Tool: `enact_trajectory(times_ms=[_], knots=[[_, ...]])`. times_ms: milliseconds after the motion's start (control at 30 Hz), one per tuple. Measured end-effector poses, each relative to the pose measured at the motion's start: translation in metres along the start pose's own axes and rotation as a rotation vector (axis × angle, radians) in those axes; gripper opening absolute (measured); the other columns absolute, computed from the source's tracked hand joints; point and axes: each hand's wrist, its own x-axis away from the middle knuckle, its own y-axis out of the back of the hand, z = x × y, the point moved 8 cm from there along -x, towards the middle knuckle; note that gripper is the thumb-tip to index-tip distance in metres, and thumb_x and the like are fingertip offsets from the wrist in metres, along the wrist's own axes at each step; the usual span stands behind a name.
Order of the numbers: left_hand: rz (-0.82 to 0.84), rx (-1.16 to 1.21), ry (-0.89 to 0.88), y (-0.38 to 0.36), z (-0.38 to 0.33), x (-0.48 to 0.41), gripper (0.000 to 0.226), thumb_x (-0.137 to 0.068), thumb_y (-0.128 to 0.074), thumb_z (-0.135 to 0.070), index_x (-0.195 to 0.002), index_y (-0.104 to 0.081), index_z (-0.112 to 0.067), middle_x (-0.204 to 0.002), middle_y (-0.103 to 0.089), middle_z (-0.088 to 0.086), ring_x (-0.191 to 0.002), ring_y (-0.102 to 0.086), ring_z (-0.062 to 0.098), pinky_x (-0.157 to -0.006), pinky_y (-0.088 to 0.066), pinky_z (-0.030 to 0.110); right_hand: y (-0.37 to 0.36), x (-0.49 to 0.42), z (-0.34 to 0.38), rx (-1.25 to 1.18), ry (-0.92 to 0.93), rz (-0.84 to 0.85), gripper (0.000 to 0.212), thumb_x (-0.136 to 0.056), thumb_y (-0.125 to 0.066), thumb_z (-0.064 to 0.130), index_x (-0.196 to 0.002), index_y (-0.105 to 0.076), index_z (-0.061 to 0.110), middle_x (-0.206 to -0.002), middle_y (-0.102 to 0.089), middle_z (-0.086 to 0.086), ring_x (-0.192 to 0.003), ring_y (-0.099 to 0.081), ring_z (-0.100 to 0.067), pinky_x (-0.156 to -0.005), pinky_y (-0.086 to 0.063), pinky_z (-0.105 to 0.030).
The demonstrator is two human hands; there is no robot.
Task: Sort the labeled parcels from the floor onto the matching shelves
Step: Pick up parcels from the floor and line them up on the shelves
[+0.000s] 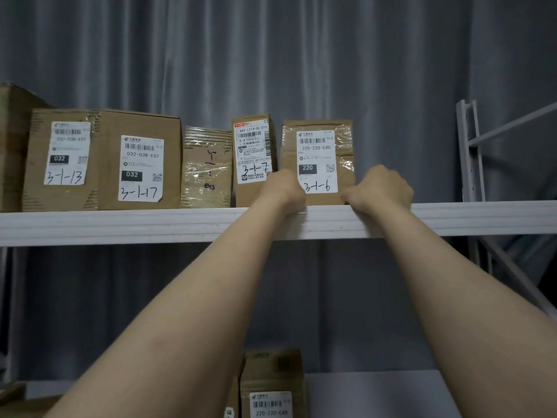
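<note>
Behind the rack, a grey curtain (271, 55) fills the background. Across it runs the white upper shelf (120, 224), with a white upright (470, 152) standing at its right end. Along the shelf's front edge you have a row of cardboard boxes. At the left edge of the view stands a plain box (12, 146), cut off by the frame. Next come the 3-1-13 box (63, 158), the 3-1-17 box (138, 161), a taped box (206, 170) with handwriting on its face, and the narrow 3-1-7 box (253, 152).

The 3-1-6 parcel (316, 158) stands upright at the right end of that row, just beside the 3-1-7 box, with its label facing you and printed 220-220-C40.

On the lower shelf (376, 393), near its front edge, stands another parcel (271, 375) with the same printed code.

Your left hand (283, 191) has its grip closed on the parcel's lower left corner, with fingers curled in between it and the 3-1-7 box. Your right hand (379, 188) has its grip closed on the lower right corner, thumb against the front face. The fingertips of both hands are hidden.
</note>
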Motion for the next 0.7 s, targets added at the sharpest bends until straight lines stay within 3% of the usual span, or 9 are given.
enact_trajectory(times_ms=[100,233,333,700], knots=[[0.018,0.004,-0.002,-0.001,0.000,-0.001,0.017,-0.090,-0.048,-0.005,-0.097,-0.063,-0.006,-0.111,-0.064,0.015,-0.097,-0.059,0.031,-0.074,-0.045,0.033,-0.001,-0.001,0.001,0.016,0.013,0.015,0.021,-0.082,-0.066,0.029,-0.085,-0.053,0.013,-0.108,-0.066,-0.011,-0.101,-0.062,-0.034,-0.074,-0.042,-0.031],[0.025,-0.015,-0.014,-0.001,-0.001,-0.002,0.013,-0.089,-0.045,-0.004,-0.087,-0.057,-0.008,-0.109,-0.064,0.016,-0.086,-0.054,0.028,-0.072,-0.042,0.033,-0.003,-0.002,0.003,0.051,0.033,0.054,0.020,-0.088,-0.061,0.030,-0.099,-0.056,0.014,-0.118,-0.065,-0.012,-0.110,-0.060,-0.035,-0.078,-0.039,-0.032],[0.024,-0.014,-0.019,0.001,-0.002,-0.001,0.014,-0.089,-0.043,-0.004,-0.087,-0.057,-0.008,-0.109,-0.063,0.016,-0.087,-0.052,0.029,-0.073,-0.041,0.032,-0.004,-0.004,0.004,0.083,0.036,0.087,0.030,-0.093,-0.054,0.027,-0.117,-0.059,0.010,-0.125,-0.062,-0.013,-0.115,-0.058,-0.036,-0.082,-0.040,-0.034],[0.025,-0.031,-0.012,0.000,-0.002,0.000,0.016,-0.090,-0.041,-0.005,-0.089,-0.057,-0.006,-0.112,-0.063,0.019,-0.087,-0.050,0.030,-0.074,-0.043,0.034,-0.014,-0.008,0.006,0.121,0.073,0.204,0.027,-0.094,-0.049,0.025,-0.117,-0.059,0.014,-0.126,-0.062,-0.009,-0.114,-0.058,-0.033,-0.082,-0.039,-0.034]])
